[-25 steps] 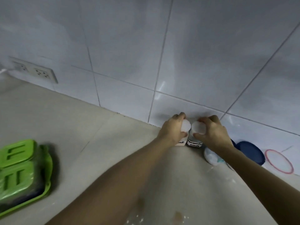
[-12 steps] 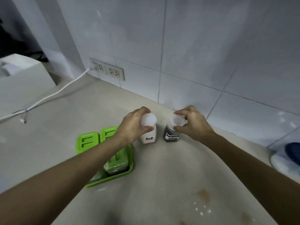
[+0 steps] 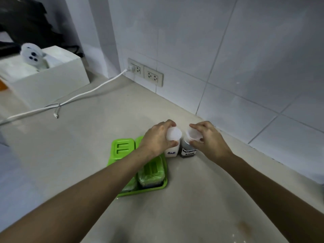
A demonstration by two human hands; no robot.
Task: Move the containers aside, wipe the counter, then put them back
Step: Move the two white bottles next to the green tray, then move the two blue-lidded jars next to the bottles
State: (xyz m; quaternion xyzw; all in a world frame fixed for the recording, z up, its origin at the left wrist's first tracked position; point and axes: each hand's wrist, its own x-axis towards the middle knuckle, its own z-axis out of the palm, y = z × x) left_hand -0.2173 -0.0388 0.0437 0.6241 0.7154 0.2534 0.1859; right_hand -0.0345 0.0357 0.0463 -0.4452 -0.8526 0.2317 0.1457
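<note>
Both jars have come a long way over from the far right stretch of wall where they were a second ago, and now they're parked right next to the green tray [image 3: 158,187]. Since half a second back they've hardly shifted, it's mostly my view that swung left.

Left hand [image 3: 156,139] has its fingers [image 3: 171,122] wrapped round the white cap of the Salt jar [image 3: 172,149], which sits just past the tray's far right corner, touching or nearly touching it, can't tell which. Right hand [image 3: 209,140] is pinching the cap of the dark seasoning jar [image 3: 189,151], on the side of the Salt jar away from the tray, the two almost shoulder to shoulder. Both jars are upright and look set down on the table [image 3: 87,137].

Room-wise: the tiled wall [image 3: 228,67] edge runs just beyond the jars from the tray. On the tray's opposite side it's wide open table until a white cable [image 3: 78,97] trailing from the wall sockets [image 3: 145,72], and a white box [image 3: 52,79] well beyond that. Nearer to me than the tray it's bare apart from a brownish stain [image 3: 245,225].
</note>
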